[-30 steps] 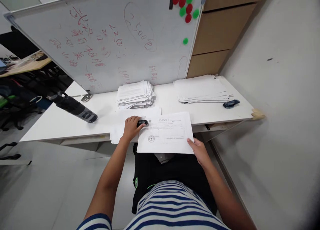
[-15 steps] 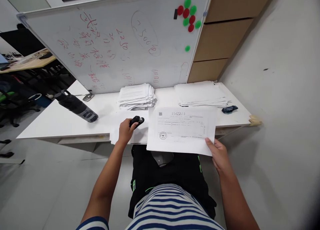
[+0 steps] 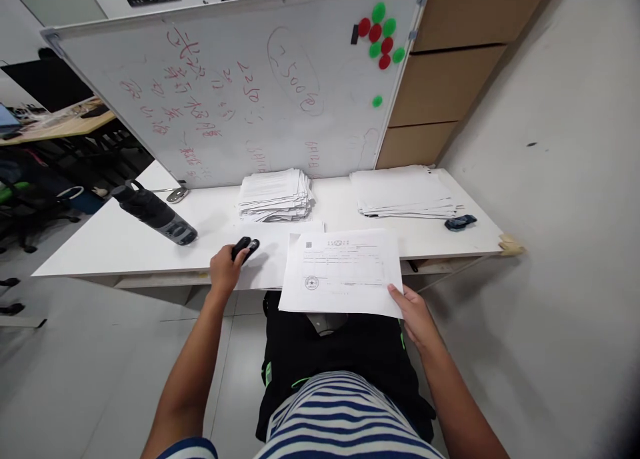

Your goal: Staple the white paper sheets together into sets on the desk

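A black stapler (image 3: pixel 245 247) is gripped in my left hand (image 3: pixel 225 271), held over white paper (image 3: pixel 270 262) at the front of the table. My right hand (image 3: pixel 414 314) pinches the lower right corner of a printed sheet (image 3: pixel 345 272), thumb on top. The sheet bears a round stamp and a small square code, and more paper edges show beneath it. It hangs over the table's front edge, above my lap, its left part overlapping the paper on the table.
On the white table (image 3: pixel 333 192) stand a thick paper stack (image 3: pixel 275 196), a wider stack (image 3: pixel 405 192) and a dark object (image 3: pixel 460 222) at right. A black bottle (image 3: pixel 155 212) lies tilted in view at left, near a computer mouse (image 3: pixel 177 194). A whiteboard (image 3: pixel 330 126) rises behind, beside cardboard boxes (image 3: pixel 440 79).
My left hand has moved left with the stapler, away from the printed sheet. My right hand has brought the sheet left and slightly nearer to me.
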`<move>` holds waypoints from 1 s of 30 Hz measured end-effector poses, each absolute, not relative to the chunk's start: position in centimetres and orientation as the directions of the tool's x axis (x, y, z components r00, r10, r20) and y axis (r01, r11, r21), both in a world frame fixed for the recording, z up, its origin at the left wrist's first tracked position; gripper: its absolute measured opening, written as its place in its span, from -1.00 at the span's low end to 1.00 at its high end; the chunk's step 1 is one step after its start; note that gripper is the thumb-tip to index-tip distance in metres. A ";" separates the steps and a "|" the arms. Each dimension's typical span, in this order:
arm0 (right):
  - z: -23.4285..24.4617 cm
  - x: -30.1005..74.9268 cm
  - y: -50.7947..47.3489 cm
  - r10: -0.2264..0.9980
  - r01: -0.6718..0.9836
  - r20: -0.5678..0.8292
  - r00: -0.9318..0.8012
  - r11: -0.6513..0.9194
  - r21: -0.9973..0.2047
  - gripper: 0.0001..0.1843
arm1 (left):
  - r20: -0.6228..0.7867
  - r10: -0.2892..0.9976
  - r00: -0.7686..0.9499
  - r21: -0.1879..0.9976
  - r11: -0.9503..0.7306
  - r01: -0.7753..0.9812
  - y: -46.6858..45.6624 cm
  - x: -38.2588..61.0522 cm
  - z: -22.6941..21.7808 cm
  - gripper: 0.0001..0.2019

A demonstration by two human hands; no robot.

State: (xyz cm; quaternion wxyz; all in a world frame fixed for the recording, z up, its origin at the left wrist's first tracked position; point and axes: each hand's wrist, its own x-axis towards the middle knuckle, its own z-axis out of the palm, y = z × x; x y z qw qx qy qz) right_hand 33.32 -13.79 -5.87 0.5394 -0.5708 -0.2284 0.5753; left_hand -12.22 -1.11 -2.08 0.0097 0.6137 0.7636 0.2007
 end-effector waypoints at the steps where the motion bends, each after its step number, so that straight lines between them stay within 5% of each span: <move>1: -5.9 32.7 -13.5 0.886 -0.363 -0.414 0.208 -0.323 -0.874 -0.53 | 0.222 0.927 -0.303 0.307 0.228 0.924 -0.9 -13.7 -2.1 -0.47; 8: -5.6 27.0 -9.0 0.926 -0.366 -0.374 0.048 -0.333 -0.869 -0.52 | 0.168 0.845 -0.507 0.226 0.467 0.855 2.4 -21.0 -1.2 -0.43; 14: -4.3 21.4 -6.1 0.953 -0.342 -0.290 -0.091 -0.303 -0.889 -0.54 | 0.122 0.874 -0.471 0.095 0.462 0.882 4.9 -22.3 -1.7 -0.45; 19: -3.7 19.1 -5.8 0.953 -0.306 -0.267 -0.140 -0.298 -0.904 -0.53 | 0.158 0.856 -0.492 0.144 0.473 0.869 5.2 -21.3 -2.2 -0.44; 24: -4.2 19.1 -6.3 0.948 -0.272 -0.302 -0.101 -0.319 -0.908 -0.46 | 0.406 0.890 -0.209 0.130 0.170 0.977 4.3 -17.6 -1.6 -0.48; 27: -4.6 19.4 -6.8 0.945 -0.276 -0.313 -0.095 -0.327 -0.904 -0.46 | 0.309 0.951 0.035 0.114 -0.073 0.991 4.0 -15.0 -1.8 -0.45; 30: -4.9 19.7 -7.2 0.942 -0.286 -0.317 -0.112 -0.336 -0.897 -0.48 | 0.153 0.984 0.097 0.131 -0.117 0.984 3.6 -13.3 -2.7 -0.42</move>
